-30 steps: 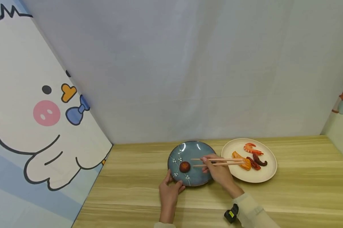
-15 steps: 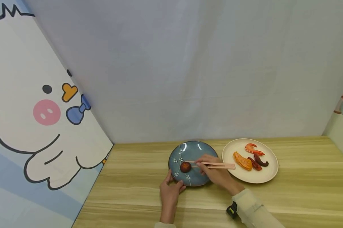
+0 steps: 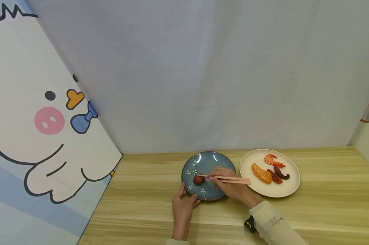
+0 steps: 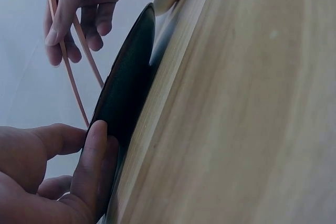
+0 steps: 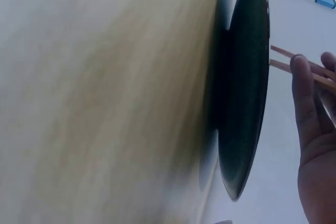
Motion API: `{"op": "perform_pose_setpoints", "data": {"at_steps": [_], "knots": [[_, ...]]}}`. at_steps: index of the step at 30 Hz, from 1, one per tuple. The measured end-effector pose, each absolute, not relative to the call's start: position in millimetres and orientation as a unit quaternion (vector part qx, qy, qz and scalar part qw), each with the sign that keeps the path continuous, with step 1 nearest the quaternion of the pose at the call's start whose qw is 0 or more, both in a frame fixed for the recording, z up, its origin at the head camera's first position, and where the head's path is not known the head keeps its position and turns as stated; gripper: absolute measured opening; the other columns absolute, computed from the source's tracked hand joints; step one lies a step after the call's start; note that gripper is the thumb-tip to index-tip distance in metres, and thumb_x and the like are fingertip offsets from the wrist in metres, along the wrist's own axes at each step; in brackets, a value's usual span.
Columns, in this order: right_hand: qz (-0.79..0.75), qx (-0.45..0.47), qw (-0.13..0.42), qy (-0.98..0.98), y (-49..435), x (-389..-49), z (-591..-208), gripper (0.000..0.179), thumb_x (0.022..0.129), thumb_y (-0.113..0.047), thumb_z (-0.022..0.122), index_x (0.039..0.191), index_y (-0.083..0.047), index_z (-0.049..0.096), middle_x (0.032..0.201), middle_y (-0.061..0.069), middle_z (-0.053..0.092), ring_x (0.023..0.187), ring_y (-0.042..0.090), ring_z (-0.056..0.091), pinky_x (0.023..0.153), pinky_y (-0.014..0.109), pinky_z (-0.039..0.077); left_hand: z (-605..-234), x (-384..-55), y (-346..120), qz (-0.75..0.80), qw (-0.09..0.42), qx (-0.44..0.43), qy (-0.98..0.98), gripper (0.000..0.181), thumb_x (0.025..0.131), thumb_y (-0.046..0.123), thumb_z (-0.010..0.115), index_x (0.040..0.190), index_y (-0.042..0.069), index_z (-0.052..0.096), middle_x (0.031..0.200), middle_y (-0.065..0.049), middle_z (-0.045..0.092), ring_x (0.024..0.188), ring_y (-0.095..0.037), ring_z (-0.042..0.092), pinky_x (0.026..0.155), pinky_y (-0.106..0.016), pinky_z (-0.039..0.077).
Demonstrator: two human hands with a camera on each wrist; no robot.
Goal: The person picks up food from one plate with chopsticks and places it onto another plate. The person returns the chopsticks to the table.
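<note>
The blue plate (image 3: pixel 212 163) with white blossom branches lies on the table, a round brown food piece (image 3: pixel 198 179) on its left half. My left hand (image 3: pixel 182 206) grips its near-left rim; in the left wrist view the thumb and fingers pinch the plate's edge (image 4: pixel 123 77). Over the right part of the plate, my right hand (image 3: pixel 232 190) holds a pair of light wooden chopsticks (image 3: pixel 237 179). Their tips are at the brown piece, one seemingly over its top; whether they clamp it I cannot tell. In the right wrist view, the plate wall hides the tips.
To the right, a cream plate (image 3: pixel 249 163) carries a shrimp (image 3: pixel 273 160), an orange salmon-like slice (image 3: pixel 261 174), a red piece (image 3: pixel 274 177) and a dark tentacle-like piece (image 3: pixel 281 173). A grey curtain (image 3: pixel 203 85) hangs behind the wooden table (image 3: pixel 141 190).
My right hand has moved left, bringing the chopstick tips from beside the brown piece onto it; the tips have drawn closer together. The left hand stays on the blue plate's rim.
</note>
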State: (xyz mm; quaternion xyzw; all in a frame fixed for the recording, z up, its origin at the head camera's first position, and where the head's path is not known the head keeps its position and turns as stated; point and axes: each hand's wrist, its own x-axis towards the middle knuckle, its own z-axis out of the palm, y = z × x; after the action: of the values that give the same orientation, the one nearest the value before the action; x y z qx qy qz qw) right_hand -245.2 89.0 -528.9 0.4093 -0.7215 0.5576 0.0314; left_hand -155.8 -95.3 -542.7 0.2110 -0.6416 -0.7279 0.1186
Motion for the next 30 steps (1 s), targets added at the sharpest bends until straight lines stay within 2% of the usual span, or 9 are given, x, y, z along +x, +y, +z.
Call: {"op": "perform_pose_setpoints", "data": {"at_steps": [7,21,26,30], "knots": [[0.559,0.432,0.051,-0.706,87,-248,-532,0.013,0.101,0.005,0.063,0.105,0.007,0.076,0.087,0.019,0.067,0.067,0.017,0.065,0.055,0.025,0.059,-544,-157,-96,-0.726,0.117,0.211,-0.644,0.082,0.083,-0.022,0.068,0.158,-0.01,0.037,0.129,-0.032,0.049,0.067,-0.011,0.062,0.064,-0.022,0.066],[0.547,0.419,0.053,-0.723,79,-248,-531,0.016,0.104,-0.003,0.063,0.102,0.002,0.078,0.085,0.015,0.067,0.066,0.013,0.066,0.056,0.025,0.06,-541,-155,-97,-0.72,0.107,0.219,-0.649,0.081,0.085,-0.02,0.069,0.159,-0.008,0.037,0.133,-0.033,0.049,0.071,-0.013,0.064,0.067,-0.024,0.066],[0.549,0.42,0.066,-0.72,75,-248,-531,0.016,0.103,-0.001,0.064,0.098,0.001,0.078,0.083,0.015,0.067,0.064,0.014,0.065,0.054,0.024,0.06,-542,-156,-98,-0.722,0.107,0.217,-0.649,0.082,0.085,-0.02,0.069,0.159,-0.009,0.036,0.137,-0.035,0.046,0.071,-0.013,0.064,0.067,-0.024,0.066],[0.556,0.422,0.086,-0.711,73,-248,-531,0.016,0.102,0.002,0.064,0.094,0.001,0.078,0.078,0.014,0.066,0.062,0.014,0.065,0.052,0.023,0.059,-542,-156,-98,-0.721,0.108,0.217,-0.649,0.082,0.085,-0.021,0.068,0.159,-0.009,0.036,0.134,-0.034,0.047,0.068,-0.011,0.064,0.066,-0.024,0.066]]}}
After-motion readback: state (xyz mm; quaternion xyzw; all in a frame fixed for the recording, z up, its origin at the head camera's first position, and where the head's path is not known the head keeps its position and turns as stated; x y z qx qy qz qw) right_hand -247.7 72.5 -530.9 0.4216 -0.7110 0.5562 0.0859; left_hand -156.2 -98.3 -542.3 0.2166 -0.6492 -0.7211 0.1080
